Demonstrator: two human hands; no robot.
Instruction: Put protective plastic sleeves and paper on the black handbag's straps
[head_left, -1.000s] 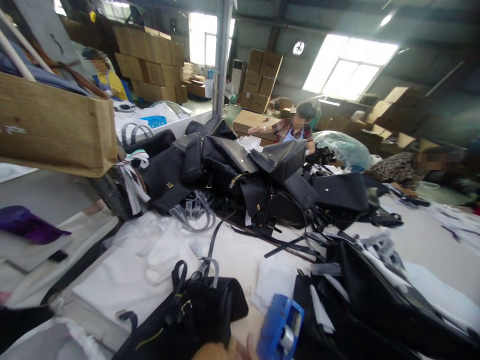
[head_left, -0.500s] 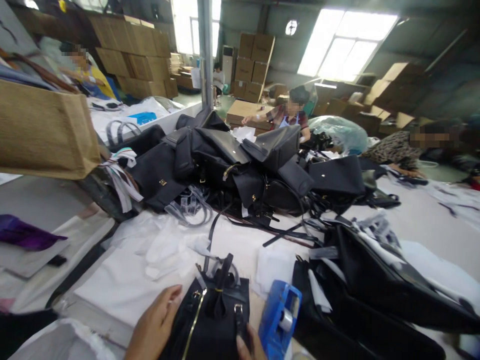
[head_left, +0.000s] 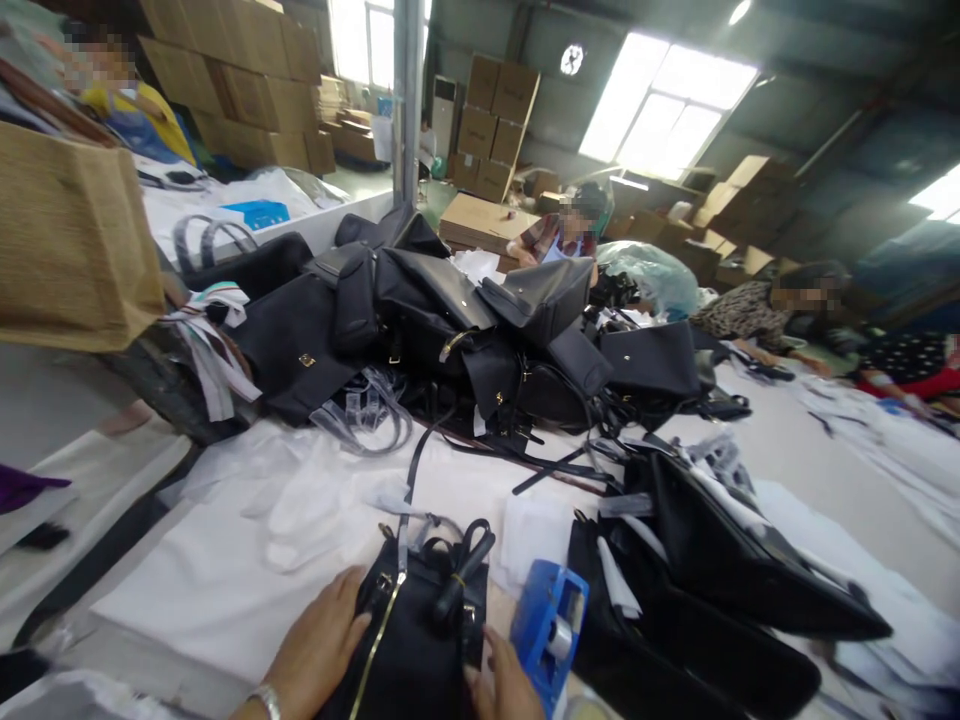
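A small black backpack (head_left: 420, 650) with a gold zip and buckles lies in front of me on the white-covered table. Its black strap (head_left: 466, 570) is folded into a bundle and bound with a thin yellowish tie. My left hand (head_left: 322, 640) grips the backpack's left side, thumb toward the front. On the opposite edge, below a buckle, my right hand (head_left: 506, 680) is closed around the side; the picture's lower edge cuts it off. A blue tape dispenser (head_left: 549, 630) stands just right of my right hand.
Black bags (head_left: 442, 300) are heaped across the table's middle. More black bags (head_left: 697, 610) lie at right. White sheets (head_left: 202, 590) spread at left, beneath a tan woven bag (head_left: 75, 240). A metal post (head_left: 406, 110) rises behind the heap. Several people work farther back.
My left hand has come onto the backpack's side, and my right hand shows more at the other edge. The strap bundle has tipped to the right. The view has swung right.
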